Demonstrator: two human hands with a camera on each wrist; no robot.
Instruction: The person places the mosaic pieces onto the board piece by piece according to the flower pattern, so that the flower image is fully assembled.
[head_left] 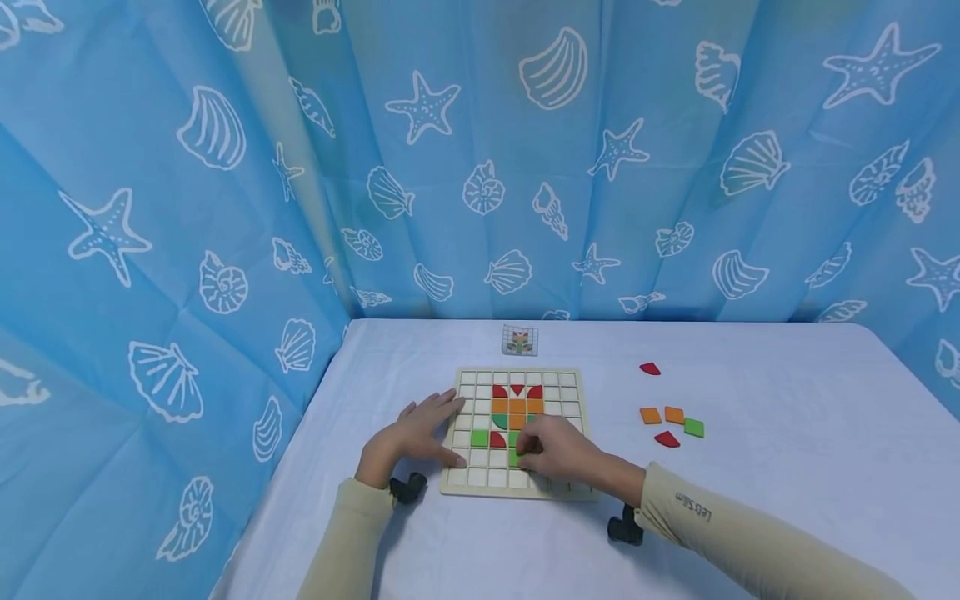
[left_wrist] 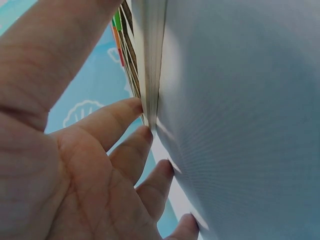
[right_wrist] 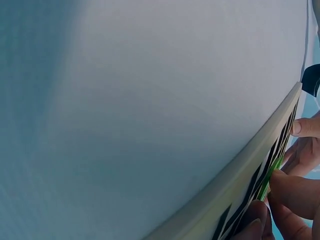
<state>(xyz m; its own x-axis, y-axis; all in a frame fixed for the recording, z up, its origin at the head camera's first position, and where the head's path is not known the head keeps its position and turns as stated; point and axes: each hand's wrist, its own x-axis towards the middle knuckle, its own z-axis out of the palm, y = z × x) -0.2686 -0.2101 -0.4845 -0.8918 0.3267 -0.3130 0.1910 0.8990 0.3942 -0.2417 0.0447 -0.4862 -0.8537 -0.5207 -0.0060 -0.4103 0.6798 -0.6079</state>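
Note:
A pale grid board [head_left: 517, 493] lies on the table with red, orange and green tiles set in its middle cells. My left hand [head_left: 420, 432] rests along the board's left side, thumb on its surface and fingers spread; in the left wrist view, fingertips [left_wrist: 134, 106] touch the board's edge [left_wrist: 152, 60]. Over the right half of the grid, my right hand [head_left: 558, 450] has curled fingers and pinches a green tile [head_left: 513, 457] low in the pattern. The right wrist view shows that green tile [right_wrist: 270, 177] beside the thumb; fingers partly hide it.
Right of the board lie loose tiles: red quarter pieces [head_left: 650, 368], orange squares [head_left: 650, 415] and a green square [head_left: 694, 427]. A small card with a coloured pattern [head_left: 520, 340] sits behind the board. A blue shell-print curtain [head_left: 480, 167] hangs behind the white table [head_left: 787, 417].

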